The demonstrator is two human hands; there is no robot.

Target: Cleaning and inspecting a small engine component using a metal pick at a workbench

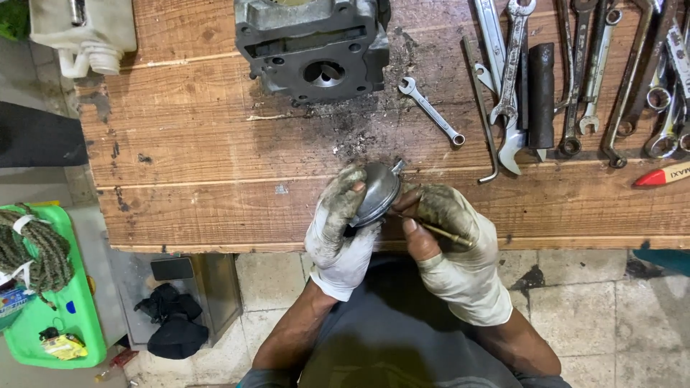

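Gloved left hand (pixel 339 228) grips a round metal cover (pixel 375 192) while the right hand (pixel 451 237) pinches a thin brass rod (pixel 444 234) above the wooden counter (pixel 215 165).

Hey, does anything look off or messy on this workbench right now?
Yes. Dark grime and loose black grit are smeared over the wooden bench just below the grey engine part. Both gloves are soiled too, and the right hand has bare fingertips poking through its torn glove.
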